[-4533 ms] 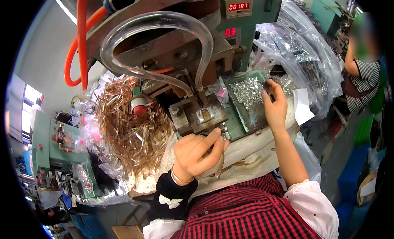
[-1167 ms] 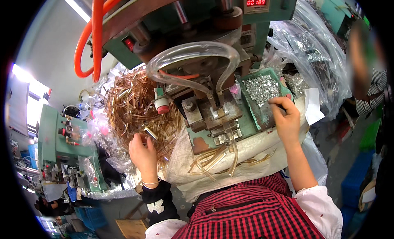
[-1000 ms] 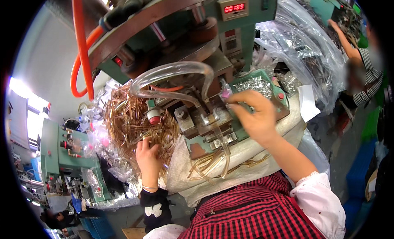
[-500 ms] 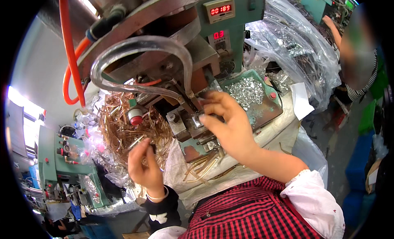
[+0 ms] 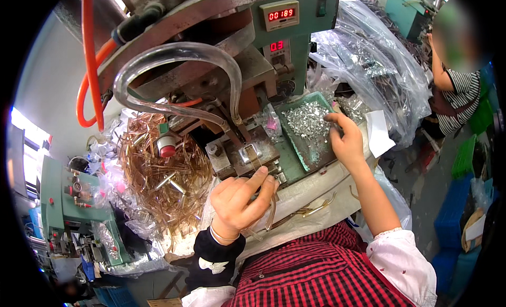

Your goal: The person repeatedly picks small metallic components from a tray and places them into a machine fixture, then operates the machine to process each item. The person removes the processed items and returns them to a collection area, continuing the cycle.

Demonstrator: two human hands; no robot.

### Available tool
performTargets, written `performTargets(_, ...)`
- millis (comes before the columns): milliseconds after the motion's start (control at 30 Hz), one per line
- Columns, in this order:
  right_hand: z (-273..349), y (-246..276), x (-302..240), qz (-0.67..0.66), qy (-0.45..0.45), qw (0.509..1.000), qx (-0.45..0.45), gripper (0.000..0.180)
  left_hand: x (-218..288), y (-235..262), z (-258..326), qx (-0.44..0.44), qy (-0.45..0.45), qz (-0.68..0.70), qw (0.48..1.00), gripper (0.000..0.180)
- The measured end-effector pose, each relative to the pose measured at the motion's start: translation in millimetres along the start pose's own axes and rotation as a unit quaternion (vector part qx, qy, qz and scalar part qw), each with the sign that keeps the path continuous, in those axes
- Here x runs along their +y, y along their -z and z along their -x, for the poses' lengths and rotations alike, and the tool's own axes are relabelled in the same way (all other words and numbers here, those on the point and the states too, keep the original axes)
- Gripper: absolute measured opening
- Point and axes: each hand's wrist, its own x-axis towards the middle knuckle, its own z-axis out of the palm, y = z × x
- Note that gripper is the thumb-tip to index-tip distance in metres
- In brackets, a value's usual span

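Observation:
My left hand (image 5: 243, 201) is at the front of the machine's metal die block (image 5: 258, 143), its thumb and finger closed on a thin, translucent brownish strip (image 5: 272, 211). The strip hangs below the fingers, and its far end runs toward a shiny metal piece (image 5: 250, 153) seated on the block. At the right edge of the green tray (image 5: 303, 162), my right hand (image 5: 348, 143) has thumb and forefinger apart, close to a heap of small shiny metal pieces (image 5: 308, 120). Nothing shows between those fingers.
A clear hose (image 5: 179, 49) loops above the die under the heavy press head. Left of it are a red push button (image 5: 167, 146) and a tangled pile of brownish strips (image 5: 158, 175). Big plastic bags (image 5: 379, 64) lie beyond the tray. Another person (image 5: 456, 96) works at far right.
My left hand has moved right from beside the strip pile to the die's front. My right hand has left the die and moved right to the tray of metal pieces.

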Motion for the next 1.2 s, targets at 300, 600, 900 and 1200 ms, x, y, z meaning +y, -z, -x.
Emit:
performTargets(300, 23, -4, -12, 0.204, 0.037, 0.974, -0.089, 0.017, 9, 2, 2, 0.009, 0.056, -0.006, 0.998, 0.025)
performTargets(600, 28, -13, -12, 0.012, -0.056, 0.998, -0.005, 0.013, 18, 72, 42, 0.075, 0.282, -0.13, 0.948, 0.02)
performTargets(900, 22, -27, -26, 0.006, 0.057, 0.998, 0.008, 0.012, -82, 42, 164, -0.257, 0.436, -0.295, 0.81, 0.025)
performTargets(1200, 24, -1, -61, -0.189, -0.109, 0.974, -0.066, 0.019, -70, 94, 112, -0.139, 0.653, 0.256, 0.699, 0.018)
